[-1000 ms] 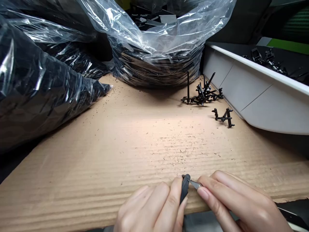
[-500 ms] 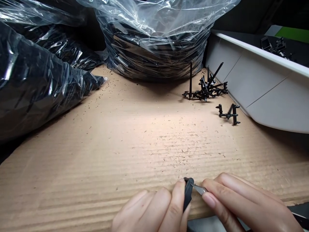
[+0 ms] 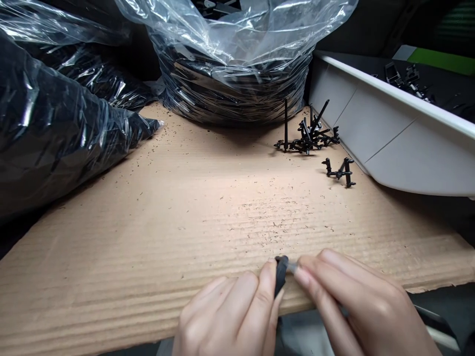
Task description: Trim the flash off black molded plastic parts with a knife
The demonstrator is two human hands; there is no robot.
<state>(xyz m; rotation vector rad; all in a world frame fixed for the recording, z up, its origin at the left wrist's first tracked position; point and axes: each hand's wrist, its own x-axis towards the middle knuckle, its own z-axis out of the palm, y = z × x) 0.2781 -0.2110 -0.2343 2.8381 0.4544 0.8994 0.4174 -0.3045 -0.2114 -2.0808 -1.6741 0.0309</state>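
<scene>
At the front edge of the cardboard, my left hand [image 3: 230, 311] is closed around a small black plastic part [image 3: 281, 276], whose upper end sticks out past the fingers. The rest of that part is hidden in the grip. My right hand [image 3: 356, 296] pinches a craft knife [image 3: 292, 267]; its blade, blurred by motion, meets the right side of the part near the top. Most of the knife's handle is hidden behind my fingers. Dark shavings [image 3: 276, 225] lie scattered on the cardboard [image 3: 156, 257] just beyond my hands.
Black sprue pieces [image 3: 308, 136] stand in a heap at the back right, with one separate sprue piece [image 3: 339, 172] nearer. A white bin [image 3: 401, 128] holding black parts borders the right. Clear plastic bags of black parts stand at the back [image 3: 237, 79] and left [image 3: 67, 128].
Both hands, with the black part and the knife, appear slightly higher and to the left in view. The camera view has shifted a little too. Both holds are kept.
</scene>
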